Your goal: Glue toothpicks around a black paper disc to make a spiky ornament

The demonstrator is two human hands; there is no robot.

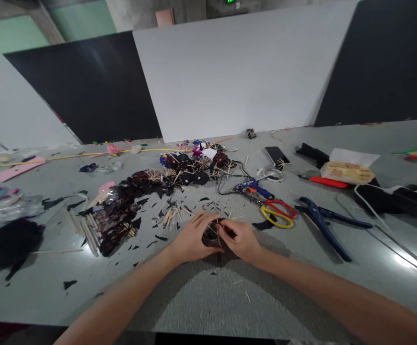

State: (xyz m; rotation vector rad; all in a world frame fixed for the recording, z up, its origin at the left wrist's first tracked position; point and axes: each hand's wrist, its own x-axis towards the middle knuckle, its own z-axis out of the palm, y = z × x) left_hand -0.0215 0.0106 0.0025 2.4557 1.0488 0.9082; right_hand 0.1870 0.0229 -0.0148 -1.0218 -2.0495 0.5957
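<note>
Near the front middle of the table, my left hand [191, 241] curves around a small dark round piece [210, 233] with thin pale sticks on it. Thumb and fingers of that hand hold it from the left side. My right hand [242, 241] pinches at the right side of the same piece, its fingertips close together over a stick. The hands hide much of the piece. Just beyond them lies a loose pile of short wooden sticks [171, 216]. Black fabric scraps [161, 237] are scattered around to the left.
To the right lie red-and-yellow-handled scissors [277, 214], a blue glue gun [253, 187], blue-handled pliers [323, 225] and a tissue pack [348, 171]. Spiky stick-studded black balls [194, 165] cluster behind. Dark patterned fabric [117, 215] sits left. White and black panels [244, 72] stand along the back.
</note>
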